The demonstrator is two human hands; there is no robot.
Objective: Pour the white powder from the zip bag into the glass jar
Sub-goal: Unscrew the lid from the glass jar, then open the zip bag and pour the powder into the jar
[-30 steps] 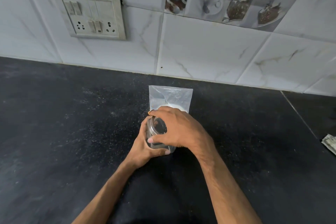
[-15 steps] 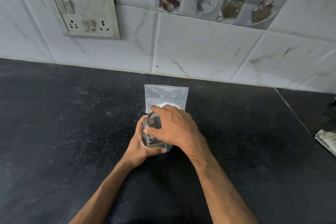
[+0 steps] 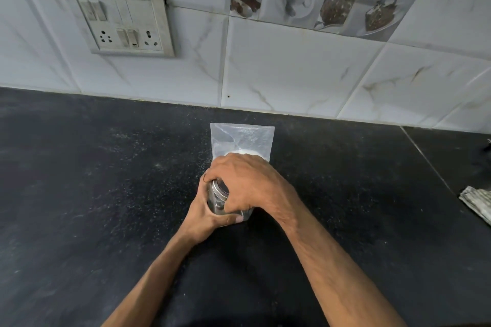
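Observation:
A small glass jar (image 3: pixel 217 198) with a metal lid stands on the black counter (image 3: pixel 93 194), mostly covered by my hands. My left hand (image 3: pixel 206 218) wraps around its body from the left and front. My right hand (image 3: pixel 249 186) grips over its top, fingers curled on the lid. Just behind the jar a clear zip bag (image 3: pixel 243 139) lies flat, with white powder (image 3: pixel 240 152) showing at its near end. The bag's lower part is hidden behind my right hand.
A tiled wall runs along the back of the counter, with a switch and socket plate (image 3: pixel 123 26) at upper left. A crumpled cloth or paper (image 3: pixel 477 200) lies at the right edge. A counter seam (image 3: pixel 425 156) runs diagonally on the right.
My right hand's fingers have shifted further around the lid, covering more of the jar's top. The jar and bag stay in place; the camera moved slightly.

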